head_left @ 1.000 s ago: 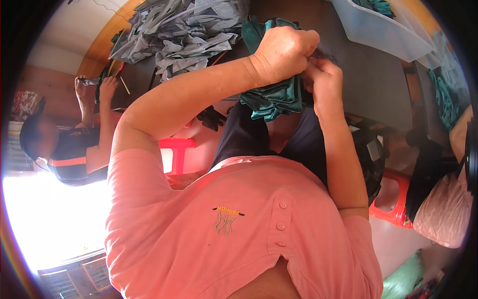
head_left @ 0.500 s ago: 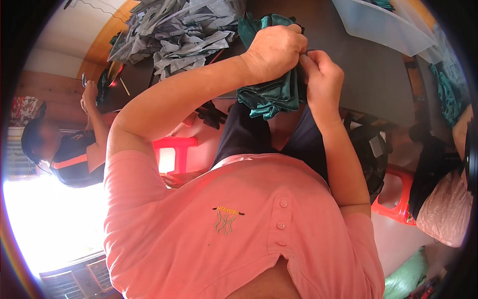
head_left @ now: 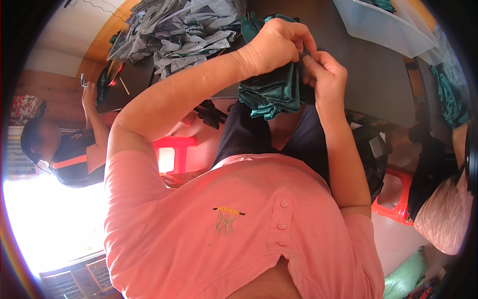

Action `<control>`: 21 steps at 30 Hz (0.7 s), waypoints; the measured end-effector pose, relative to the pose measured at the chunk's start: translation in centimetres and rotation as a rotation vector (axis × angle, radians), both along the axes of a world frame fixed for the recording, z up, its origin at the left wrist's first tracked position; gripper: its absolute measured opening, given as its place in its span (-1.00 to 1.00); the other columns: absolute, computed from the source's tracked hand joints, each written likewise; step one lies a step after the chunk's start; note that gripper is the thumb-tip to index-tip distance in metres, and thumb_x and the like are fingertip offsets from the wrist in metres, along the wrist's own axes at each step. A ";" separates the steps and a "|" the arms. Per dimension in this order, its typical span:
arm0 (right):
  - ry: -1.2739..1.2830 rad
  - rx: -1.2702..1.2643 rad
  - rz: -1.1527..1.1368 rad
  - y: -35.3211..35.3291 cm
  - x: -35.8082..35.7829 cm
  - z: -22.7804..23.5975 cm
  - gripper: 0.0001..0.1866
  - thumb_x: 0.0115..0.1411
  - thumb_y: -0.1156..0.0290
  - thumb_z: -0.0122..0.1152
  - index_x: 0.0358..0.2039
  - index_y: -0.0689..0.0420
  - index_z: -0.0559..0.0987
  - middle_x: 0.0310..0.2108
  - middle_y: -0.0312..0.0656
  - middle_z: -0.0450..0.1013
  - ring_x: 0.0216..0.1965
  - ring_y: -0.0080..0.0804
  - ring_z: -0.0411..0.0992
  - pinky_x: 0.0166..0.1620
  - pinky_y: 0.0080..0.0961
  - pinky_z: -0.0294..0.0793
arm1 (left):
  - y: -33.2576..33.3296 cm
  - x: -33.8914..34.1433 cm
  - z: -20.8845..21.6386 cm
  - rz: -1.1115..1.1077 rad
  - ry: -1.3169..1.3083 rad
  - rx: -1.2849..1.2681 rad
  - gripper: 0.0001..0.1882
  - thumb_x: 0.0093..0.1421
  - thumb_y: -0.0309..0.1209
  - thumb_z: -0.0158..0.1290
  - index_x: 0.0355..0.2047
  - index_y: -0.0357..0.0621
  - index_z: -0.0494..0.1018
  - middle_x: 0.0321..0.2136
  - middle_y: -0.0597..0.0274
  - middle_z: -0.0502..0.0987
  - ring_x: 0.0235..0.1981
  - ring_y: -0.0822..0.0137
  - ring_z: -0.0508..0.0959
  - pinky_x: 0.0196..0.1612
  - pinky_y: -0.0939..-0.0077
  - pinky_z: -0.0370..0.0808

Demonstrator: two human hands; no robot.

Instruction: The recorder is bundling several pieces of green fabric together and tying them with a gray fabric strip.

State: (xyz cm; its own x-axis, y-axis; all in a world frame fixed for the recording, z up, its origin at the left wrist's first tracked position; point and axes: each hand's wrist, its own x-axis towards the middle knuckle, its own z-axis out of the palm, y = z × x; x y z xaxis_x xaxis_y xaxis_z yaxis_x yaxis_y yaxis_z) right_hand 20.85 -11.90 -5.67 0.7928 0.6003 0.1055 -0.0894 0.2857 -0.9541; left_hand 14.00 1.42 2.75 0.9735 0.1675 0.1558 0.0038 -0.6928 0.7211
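Observation:
A folded stack of dark green velvet cloth pieces lies at the near edge of the dark table, partly over my lap. My left hand reaches across its top, fingers bent down and pinched at the stack's right side. Close against those fingertips, my right hand is closed, thumb against bent forefinger. Something small and dark shows between the two hands, too hidden to name. My left hand and wrist cover the stack's middle, while more green velvet shows beyond them.
A large heap of grey-backed cloth pieces lies on the table at far left. A clear plastic bin stands at far right. Red stools flank me. One person sits at left; another is partly visible at right.
My left hand's fingers have lifted and stretched over toward the right hand. My right hand has shifted slightly right, with its fingers still bent. The velvet stack has barely moved.

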 end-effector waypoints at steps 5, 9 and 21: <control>0.233 -0.013 0.245 -0.5 1.7 1.5 -0.88 0.18 0.43 0.20 -0.42 0.22 0.58 -0.57 -0.33 0.43 -0.65 -0.58 0.34 -0.57 -0.68 0.16 | 1.6 0.3 0.7 -0.039 0.190 -0.334 -0.72 -0.21 -0.66 0.10 -0.38 -0.30 0.58 -0.48 0.33 0.55 -0.41 0.51 0.48 -0.27 0.64 0.44; 0.308 -0.063 0.435 -0.5 3.2 1.7 -0.88 0.18 0.40 0.16 -0.42 0.17 0.56 -0.60 -0.33 0.39 -0.66 -0.51 0.36 -0.58 -0.64 0.17 | 1.0 -0.2 0.5 -0.056 0.148 -0.270 -0.75 -0.15 -0.65 0.16 -0.37 -0.28 0.58 -0.49 0.33 0.55 -0.40 0.52 0.49 -0.26 0.62 0.45; 0.435 -0.115 0.583 0.1 4.6 1.6 -0.85 0.15 0.42 0.19 -0.45 0.25 0.50 -0.62 -0.22 0.34 -0.68 -0.34 0.33 -0.57 -0.52 0.25 | 2.5 -0.9 0.4 -0.363 -0.070 0.108 -0.81 0.08 -0.68 0.10 -0.27 -0.28 0.54 -0.39 0.22 0.55 -0.30 0.37 0.56 -0.19 0.52 0.47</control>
State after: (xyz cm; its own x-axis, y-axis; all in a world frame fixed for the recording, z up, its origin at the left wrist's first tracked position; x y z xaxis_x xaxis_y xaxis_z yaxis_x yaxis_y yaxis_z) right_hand 25.43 -11.80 -4.03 0.2971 0.9255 -0.2348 -0.5740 -0.0234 -0.8185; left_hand 13.09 3.92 3.17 0.9527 -0.2073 0.2221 -0.3026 -0.7121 0.6335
